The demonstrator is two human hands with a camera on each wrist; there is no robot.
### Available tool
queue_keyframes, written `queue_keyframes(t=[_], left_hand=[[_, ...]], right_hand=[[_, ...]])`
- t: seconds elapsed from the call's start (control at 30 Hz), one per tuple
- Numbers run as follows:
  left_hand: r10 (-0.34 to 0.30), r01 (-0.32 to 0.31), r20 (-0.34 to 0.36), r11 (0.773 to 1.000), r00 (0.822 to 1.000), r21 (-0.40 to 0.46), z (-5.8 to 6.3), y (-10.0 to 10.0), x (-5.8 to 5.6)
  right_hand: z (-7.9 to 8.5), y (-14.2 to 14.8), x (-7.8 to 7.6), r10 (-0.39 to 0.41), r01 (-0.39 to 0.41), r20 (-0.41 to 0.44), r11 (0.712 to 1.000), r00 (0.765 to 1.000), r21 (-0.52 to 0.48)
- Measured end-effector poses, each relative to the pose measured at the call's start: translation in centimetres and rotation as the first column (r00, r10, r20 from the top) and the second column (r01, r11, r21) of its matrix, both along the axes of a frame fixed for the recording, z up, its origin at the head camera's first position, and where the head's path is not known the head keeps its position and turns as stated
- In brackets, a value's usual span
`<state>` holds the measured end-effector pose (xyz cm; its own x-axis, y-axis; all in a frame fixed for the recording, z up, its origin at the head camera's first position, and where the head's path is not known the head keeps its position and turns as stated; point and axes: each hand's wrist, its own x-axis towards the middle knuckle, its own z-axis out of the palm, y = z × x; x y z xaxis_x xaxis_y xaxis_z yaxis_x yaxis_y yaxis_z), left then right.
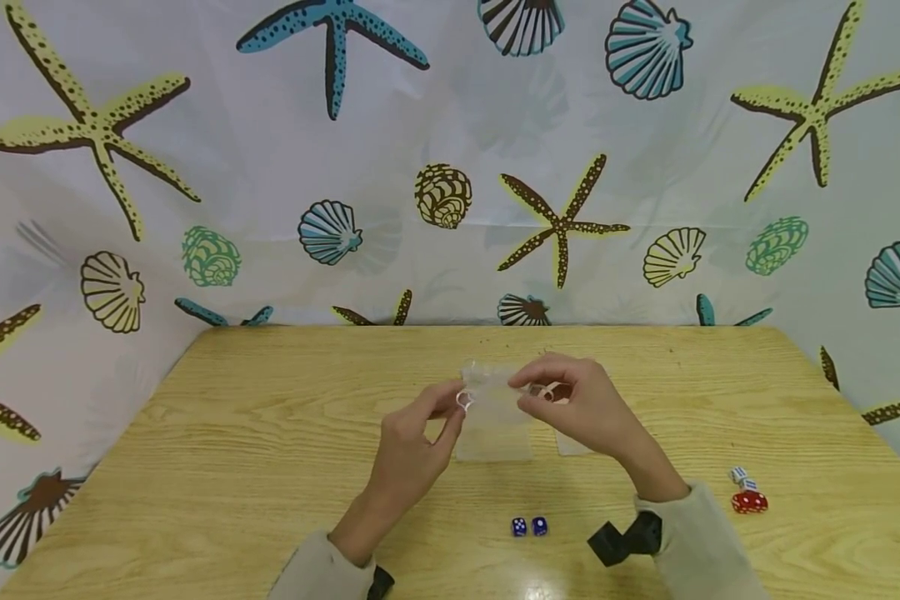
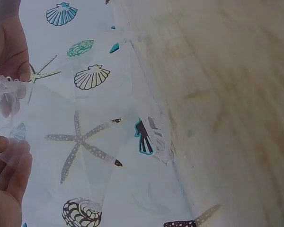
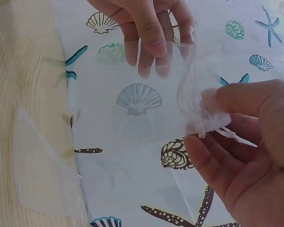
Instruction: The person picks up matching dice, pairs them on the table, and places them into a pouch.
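Note:
A sheer white drawstring pouch [image 1: 493, 429] hangs between both hands above the table. My left hand [image 1: 412, 442] pinches its left edge between thumb and fingers; in the right wrist view, fingers show through the thin fabric. On the other side, my right hand [image 1: 581, 408] pinches the gathered drawstring end [image 3: 196, 101], where loops of white cord stick out. Whether the pouch holds anything cannot be made out, though it looks flat. Another sheer pouch [image 1: 572, 443] lies on the table, partly hidden by the right hand in the head view.
Two blue dice [image 1: 529, 527] lie near the front middle of the wooden table [image 1: 270, 467]. To the right, white dice [image 1: 743, 479] sit beside red dice [image 1: 750, 502]. A cloth [image 1: 420, 267] printed with shells and starfish hangs behind the table and at its sides.

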<state>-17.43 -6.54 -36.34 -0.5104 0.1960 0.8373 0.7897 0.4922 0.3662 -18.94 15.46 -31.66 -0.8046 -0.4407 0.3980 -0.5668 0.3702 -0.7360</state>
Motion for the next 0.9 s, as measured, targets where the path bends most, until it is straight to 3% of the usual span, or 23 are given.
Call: queue_keyframes(t=[0.23,0.43,0.53,0.67,0.9], left_hand=[[0.022,-0.020,0.023,0.998,0.999,-0.066,0.2,-0.1,0.1],[0.057,-0.064,-0.066,0.992,0.996,-0.105,0.7,-0.1,0.2],[0.129,-0.153,-0.163,0.978,0.978,-0.145,1.0,0.1,0.5],[0.230,-0.284,-0.276,0.943,0.933,-0.174,1.4,0.4,0.8],[0.270,-0.350,-0.312,0.907,0.911,-0.236,1.3,0.8,1.1]], right_hand=[[0.1,-0.3,0.1,-0.043,0.046,-0.087,0.998,0.995,0.034],[0.2,-0.7,0.4,-0.109,0.123,-0.203,0.991,0.973,0.058],[0.1,-1.0,0.6,-0.120,0.154,-0.299,0.984,0.947,0.093],[-0.1,-1.6,0.7,-0.132,0.205,-0.389,0.967,0.912,0.153],[-0.6,-2.7,0.9,-0.132,0.256,-0.441,0.938,0.888,0.234]])
